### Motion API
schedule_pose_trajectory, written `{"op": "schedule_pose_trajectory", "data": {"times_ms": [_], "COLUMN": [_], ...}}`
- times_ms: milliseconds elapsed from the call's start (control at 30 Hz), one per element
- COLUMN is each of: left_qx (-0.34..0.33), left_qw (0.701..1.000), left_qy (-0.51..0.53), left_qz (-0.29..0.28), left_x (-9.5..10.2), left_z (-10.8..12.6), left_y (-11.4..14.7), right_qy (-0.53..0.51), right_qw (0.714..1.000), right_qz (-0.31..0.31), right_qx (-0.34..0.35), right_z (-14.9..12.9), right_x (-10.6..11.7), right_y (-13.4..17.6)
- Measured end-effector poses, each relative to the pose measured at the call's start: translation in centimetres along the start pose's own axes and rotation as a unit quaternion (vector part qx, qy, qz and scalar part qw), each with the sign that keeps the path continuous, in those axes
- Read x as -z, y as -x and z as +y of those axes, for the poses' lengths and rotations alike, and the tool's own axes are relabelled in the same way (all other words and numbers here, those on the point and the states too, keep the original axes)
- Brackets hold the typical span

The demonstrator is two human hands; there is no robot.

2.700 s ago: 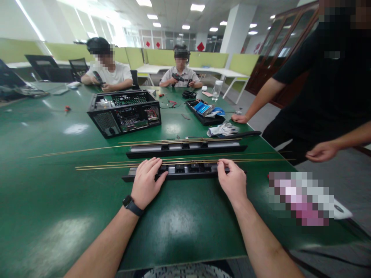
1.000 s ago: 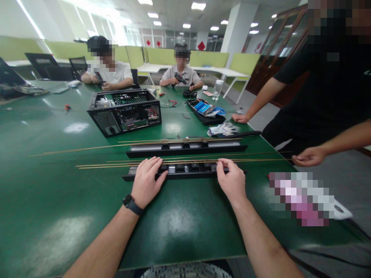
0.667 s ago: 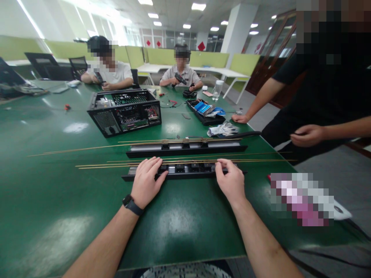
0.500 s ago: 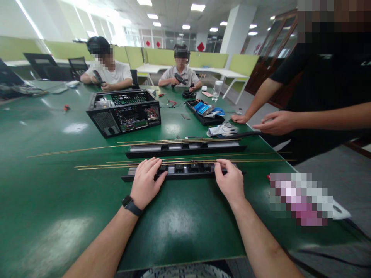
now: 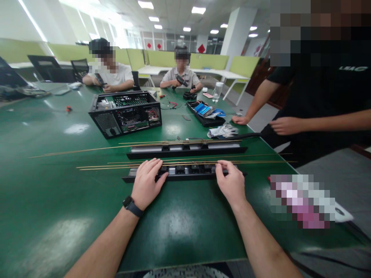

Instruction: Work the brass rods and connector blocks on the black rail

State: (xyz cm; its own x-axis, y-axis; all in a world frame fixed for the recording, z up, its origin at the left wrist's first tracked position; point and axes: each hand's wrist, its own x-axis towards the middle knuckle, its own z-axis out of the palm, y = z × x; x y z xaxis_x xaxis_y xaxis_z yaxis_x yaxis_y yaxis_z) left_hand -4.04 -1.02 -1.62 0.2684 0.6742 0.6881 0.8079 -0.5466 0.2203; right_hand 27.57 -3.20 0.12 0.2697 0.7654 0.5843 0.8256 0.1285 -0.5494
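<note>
A black rail (image 5: 185, 178) with a silvery inner strip and dark blocks lies crosswise before me. Thin brass-coloured rods (image 5: 97, 167) run along it and stick out past both ends. Over the rail's left part, my left hand (image 5: 147, 184) lies with its fingers stretched out and the thumb apart, a dark watch on its wrist. Near the right end, my right hand (image 5: 232, 180) pinches one of the brass rods between thumb and fingertips. Just beyond lies a second black rail (image 5: 185, 153), with more thin rods along its top.
An opened computer case (image 5: 126, 121) stands behind the rails. To its right are a black tray (image 5: 213, 122) holding blue packets and white gloves (image 5: 222, 131). A person (image 5: 321, 92) stands at the right edge; two others sit across the green table (image 5: 174, 227). A white power strip (image 5: 344, 212) lies right.
My hands keep nearly the same place on the rail and rods. The standing person's nearer hand has drawn back to the right, away from the table.
</note>
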Motion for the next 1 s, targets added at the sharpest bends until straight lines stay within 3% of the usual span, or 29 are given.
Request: {"op": "schedule_pose_trajectory", "data": {"times_ms": [400,800,1000], "left_qx": [-0.005,0.002,-0.001], "left_qw": [1.0,1.0,1.0], "left_qy": [-0.01,0.002,-0.002], "left_qz": [0.001,0.003,0.005], "left_x": [0.02,0.01,-0.09], "left_z": [0.08,0.03,-0.05], "left_y": [-0.06,-0.01,0.05], "right_qy": [-0.006,-0.042,-0.081], "right_qw": [1.0,0.994,0.982], "right_qz": [0.009,0.031,0.022], "right_qx": [-0.017,-0.095,-0.168], "right_z": [-0.15,-0.48,-0.88], "right_x": [0.13,0.38,0.67], "right_y": [-0.05,0.09,-0.05]}}
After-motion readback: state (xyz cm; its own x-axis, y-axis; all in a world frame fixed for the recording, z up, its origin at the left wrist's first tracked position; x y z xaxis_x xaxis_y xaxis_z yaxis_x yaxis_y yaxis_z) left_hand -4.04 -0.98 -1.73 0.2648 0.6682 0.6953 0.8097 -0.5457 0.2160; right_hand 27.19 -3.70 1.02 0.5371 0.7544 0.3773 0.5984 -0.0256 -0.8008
